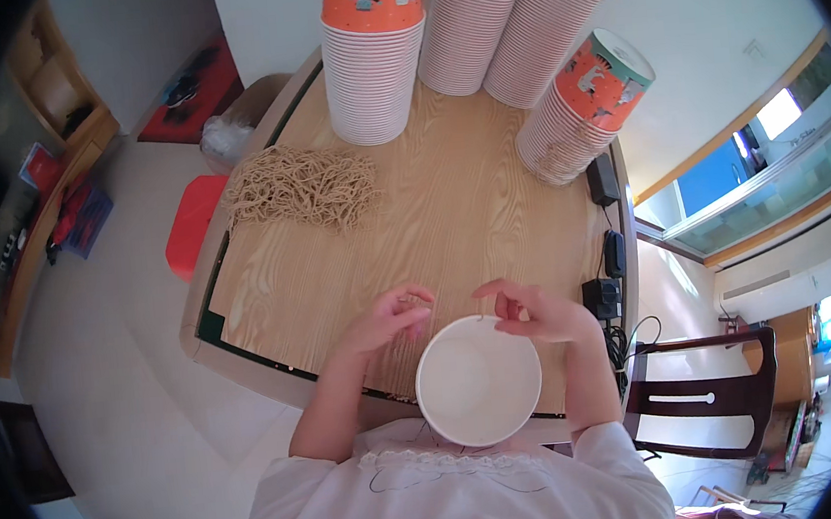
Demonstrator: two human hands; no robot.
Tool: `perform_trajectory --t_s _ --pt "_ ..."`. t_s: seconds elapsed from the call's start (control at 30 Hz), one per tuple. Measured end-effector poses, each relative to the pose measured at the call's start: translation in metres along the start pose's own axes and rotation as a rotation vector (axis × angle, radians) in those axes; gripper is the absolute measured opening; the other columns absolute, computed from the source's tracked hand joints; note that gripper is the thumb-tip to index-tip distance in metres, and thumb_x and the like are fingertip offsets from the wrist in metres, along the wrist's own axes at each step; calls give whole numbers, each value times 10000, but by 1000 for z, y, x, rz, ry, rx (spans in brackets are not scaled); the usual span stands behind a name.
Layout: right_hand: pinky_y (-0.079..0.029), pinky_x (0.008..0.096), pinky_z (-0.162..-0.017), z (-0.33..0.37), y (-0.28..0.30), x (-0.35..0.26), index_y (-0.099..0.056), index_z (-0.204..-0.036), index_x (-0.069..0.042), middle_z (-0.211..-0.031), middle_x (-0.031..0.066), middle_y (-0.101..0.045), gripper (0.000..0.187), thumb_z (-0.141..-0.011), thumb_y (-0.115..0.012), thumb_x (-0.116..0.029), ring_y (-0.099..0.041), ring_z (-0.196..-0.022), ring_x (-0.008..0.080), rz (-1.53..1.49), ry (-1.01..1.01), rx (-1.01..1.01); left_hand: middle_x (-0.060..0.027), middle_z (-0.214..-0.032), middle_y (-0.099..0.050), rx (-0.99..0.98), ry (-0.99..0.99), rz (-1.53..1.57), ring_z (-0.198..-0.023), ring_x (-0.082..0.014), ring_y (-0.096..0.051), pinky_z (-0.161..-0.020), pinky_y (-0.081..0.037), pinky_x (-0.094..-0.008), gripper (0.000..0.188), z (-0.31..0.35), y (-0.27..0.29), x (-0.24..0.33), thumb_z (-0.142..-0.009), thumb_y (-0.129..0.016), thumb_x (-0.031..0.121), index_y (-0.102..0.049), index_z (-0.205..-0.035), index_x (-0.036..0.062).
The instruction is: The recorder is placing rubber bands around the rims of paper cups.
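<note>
A white paper bucket (479, 382) stands close against me at the table's near edge, its round mouth turned up toward me. At its upper right rim is my right hand (539, 314), the thumb over the rim, the other fingers curled outside and the index finger stretched out. A tiny dark bit, perhaps a cord end, shows at the rim beside that thumb. To the upper left of the bucket, my left hand (391, 321) hovers with bent fingers, a gap between thumb and index finger. I see nothing in it. A tangled heap of tan cords (305, 185) lies farther off at left.
Tall stacks of nested paper buckets (378, 80) rise at the wood-grained table's (432, 218) far side. A shorter stack (581, 112) at right has an orange printed bucket on top. Black power adapters (601, 298) line the right edge. A dark chair (704, 397) stands right; a red stool (197, 227) left.
</note>
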State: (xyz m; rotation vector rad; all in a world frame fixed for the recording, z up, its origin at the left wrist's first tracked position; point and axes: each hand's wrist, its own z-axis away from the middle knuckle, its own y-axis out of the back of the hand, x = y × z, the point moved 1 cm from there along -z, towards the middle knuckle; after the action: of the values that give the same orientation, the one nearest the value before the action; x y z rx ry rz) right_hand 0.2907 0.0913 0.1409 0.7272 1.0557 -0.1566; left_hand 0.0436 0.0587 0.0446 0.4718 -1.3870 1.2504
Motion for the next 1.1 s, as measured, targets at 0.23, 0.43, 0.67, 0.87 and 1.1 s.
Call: perform_trajectory --t_s 0.23,0.43,0.67,0.87,1.1 --pt "-447 270 -585 8 36 -12 -376 -1295 -96 -635 55 -517 540 -794 -574 -54 -534 -573 145 275 -251 219 -105 -785 -613 -84 -268 653 -701 -172 -595 -741 -504 -329 237 29 27 23 -903 -469 114 -578 -1033 -52" --pt "-486 307 -576 20 14 -40 -271 -1368 -61 -628 117 -595 614 -821 -549 -79 -615 -550 211 291 -428 226 -215 -1071 -596 -179 -343 691 -934 -246 -608 -795 -495 -341 350 36 -6 59 -891 -440 49 -473 -1217 -75" --pt "-494 294 -595 41 9 -60 -339 -1342 -70 -669 121 -620 530 -857 -543 -134 -636 -604 199 373 -502 148 -224 -1092 -587 -247 -505 540 -948 -257 -608 -805 -502 -347 366 43 -6 46 -855 -438 -45 -486 -1218 -50" --pt "-485 321 -706 2 37 -48 -557 -1126 -54 -854 109 -638 287 -844 -561 -109 -625 -770 217 391 -16 407 -176 -936 -649 -84 -454 399 -825 -229 -633 -723 -514 -321 223 47 -22 42 -826 -505 -69 -621 -1014 -42" --pt "-465 356 -747 -76 4 -55 -563 -1123 -96 -926 89 -594 351 -778 -628 -105 -579 -856 256 547 332 14 -171 -930 -641 81 -462 13 -793 -200 -614 -753 -496 -314 233 60 -40 56 -851 -503 -12 -597 -1060 -52"
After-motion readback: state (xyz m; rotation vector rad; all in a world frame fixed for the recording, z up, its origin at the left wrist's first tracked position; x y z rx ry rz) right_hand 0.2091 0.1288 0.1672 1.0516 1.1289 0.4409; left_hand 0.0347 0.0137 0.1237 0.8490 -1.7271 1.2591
